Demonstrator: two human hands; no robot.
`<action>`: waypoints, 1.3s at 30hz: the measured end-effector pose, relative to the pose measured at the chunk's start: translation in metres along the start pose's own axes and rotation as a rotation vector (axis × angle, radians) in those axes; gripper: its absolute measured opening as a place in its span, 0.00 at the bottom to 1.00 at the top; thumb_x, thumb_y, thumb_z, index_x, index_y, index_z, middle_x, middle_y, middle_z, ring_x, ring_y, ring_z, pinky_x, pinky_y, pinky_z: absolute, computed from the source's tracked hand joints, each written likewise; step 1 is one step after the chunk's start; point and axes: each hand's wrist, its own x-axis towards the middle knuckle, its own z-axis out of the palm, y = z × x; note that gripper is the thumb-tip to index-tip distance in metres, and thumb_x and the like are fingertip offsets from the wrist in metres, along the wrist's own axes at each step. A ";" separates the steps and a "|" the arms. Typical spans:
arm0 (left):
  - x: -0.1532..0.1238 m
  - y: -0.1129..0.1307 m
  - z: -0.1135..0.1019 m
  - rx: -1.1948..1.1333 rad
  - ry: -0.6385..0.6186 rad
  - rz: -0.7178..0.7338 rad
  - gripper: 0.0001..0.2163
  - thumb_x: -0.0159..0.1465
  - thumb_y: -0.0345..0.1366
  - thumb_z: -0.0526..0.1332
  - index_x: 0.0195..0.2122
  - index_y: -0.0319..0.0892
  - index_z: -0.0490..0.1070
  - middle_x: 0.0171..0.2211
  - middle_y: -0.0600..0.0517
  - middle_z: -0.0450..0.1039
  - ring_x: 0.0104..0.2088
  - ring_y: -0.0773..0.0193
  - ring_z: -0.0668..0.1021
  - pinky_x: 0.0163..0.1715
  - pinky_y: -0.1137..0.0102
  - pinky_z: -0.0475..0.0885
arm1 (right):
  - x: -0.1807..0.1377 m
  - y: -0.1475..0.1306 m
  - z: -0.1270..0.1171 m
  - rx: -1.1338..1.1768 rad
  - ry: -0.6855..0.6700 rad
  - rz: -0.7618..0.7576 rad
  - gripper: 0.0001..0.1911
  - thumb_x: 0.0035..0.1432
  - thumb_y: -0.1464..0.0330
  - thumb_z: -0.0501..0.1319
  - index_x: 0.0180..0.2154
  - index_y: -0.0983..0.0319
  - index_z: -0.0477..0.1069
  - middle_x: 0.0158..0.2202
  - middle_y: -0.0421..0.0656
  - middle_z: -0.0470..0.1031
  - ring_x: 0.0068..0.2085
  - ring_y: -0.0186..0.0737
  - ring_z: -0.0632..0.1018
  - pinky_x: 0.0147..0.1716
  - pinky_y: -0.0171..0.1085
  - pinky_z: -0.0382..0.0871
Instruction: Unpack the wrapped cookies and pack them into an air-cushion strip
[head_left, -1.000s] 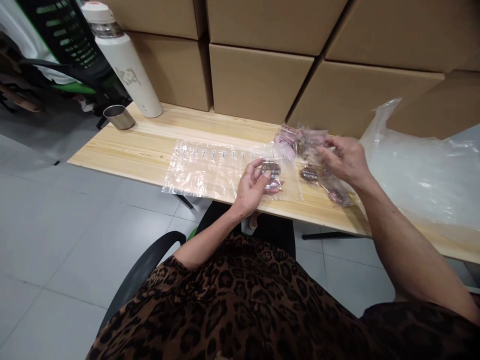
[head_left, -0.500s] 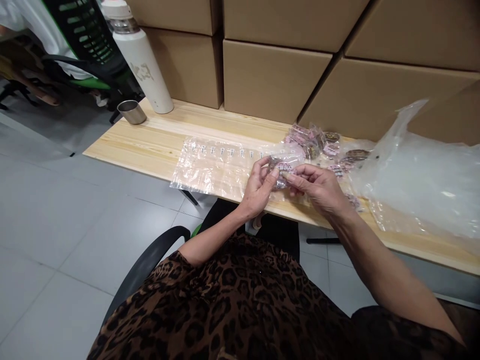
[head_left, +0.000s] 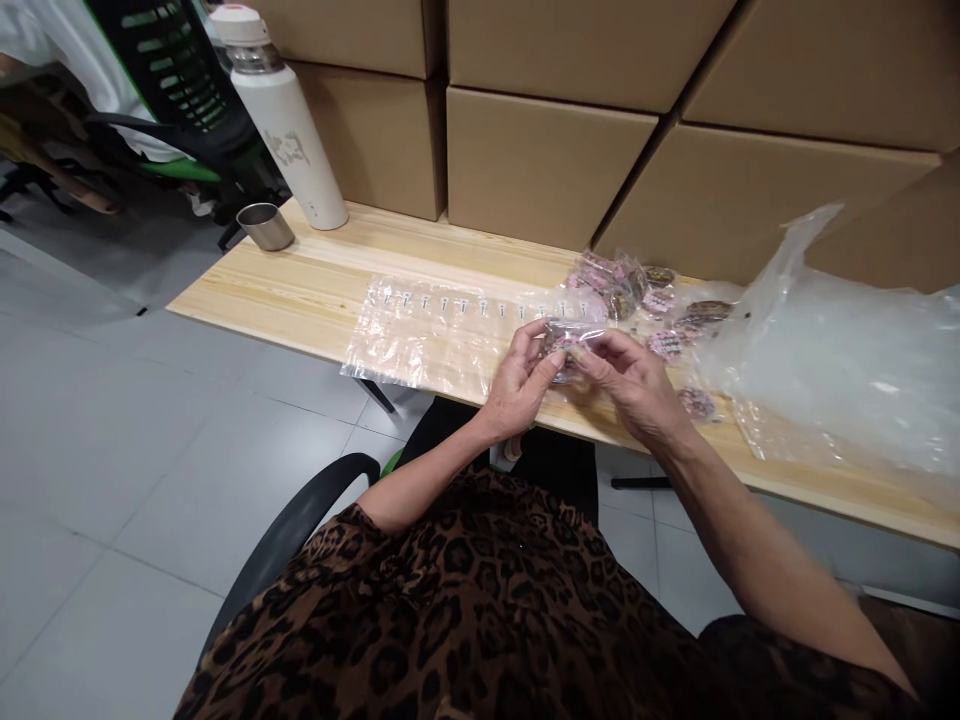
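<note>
Between both hands, above the table's front edge, is a small clear plastic packet (head_left: pixel 571 336) with pink printed contents, partly hidden by the fingers. My left hand (head_left: pixel 519 378) is closed on its left side, thumb on top. My right hand (head_left: pixel 634 380) pinches the right side, its thumb close to the left thumb. Beneath and left of the hands lies a flat strip of clear plastic bags (head_left: pixel 427 335) with a row of small dark marks along it. Just behind the hands is a pile of similar pink packets (head_left: pixel 604 280); more lie to the right.
A large clear plastic bag (head_left: pixel 862 350) covers the table's right part. Stacked cardboard boxes (head_left: pixel 547 160) line the back edge. On the left stand a white bottle (head_left: pixel 289 140) and a metal cup (head_left: pixel 265 227). Another person sits by a green-black chair (head_left: pixel 165 70) beyond.
Both hands still hold the packet. It has tilted and its printed face shows less. The right fingers have shifted slightly left along it, closer to the left hand.
</note>
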 end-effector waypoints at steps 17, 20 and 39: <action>0.000 0.002 -0.003 -0.008 -0.108 0.012 0.31 0.69 0.58 0.65 0.66 0.51 0.61 0.56 0.46 0.79 0.57 0.54 0.81 0.61 0.51 0.76 | 0.001 0.003 0.010 0.233 0.000 0.050 0.20 0.48 0.54 0.82 0.40 0.55 0.85 0.43 0.42 0.85 0.42 0.40 0.83 0.46 0.41 0.82; -0.001 0.002 -0.002 -0.017 -0.108 0.004 0.30 0.69 0.57 0.66 0.67 0.51 0.61 0.56 0.46 0.78 0.57 0.54 0.81 0.61 0.52 0.76 | 0.000 0.002 0.011 0.247 0.013 0.054 0.19 0.47 0.55 0.82 0.39 0.55 0.85 0.42 0.42 0.85 0.42 0.40 0.83 0.45 0.41 0.82; -0.021 0.079 -0.114 1.126 0.414 0.319 0.26 0.72 0.55 0.59 0.64 0.46 0.71 0.60 0.41 0.75 0.60 0.48 0.74 0.64 0.49 0.68 | 0.016 0.004 -0.056 0.224 0.325 0.380 0.18 0.33 0.67 0.85 0.26 0.63 0.81 0.30 0.45 0.80 0.30 0.35 0.80 0.30 0.30 0.81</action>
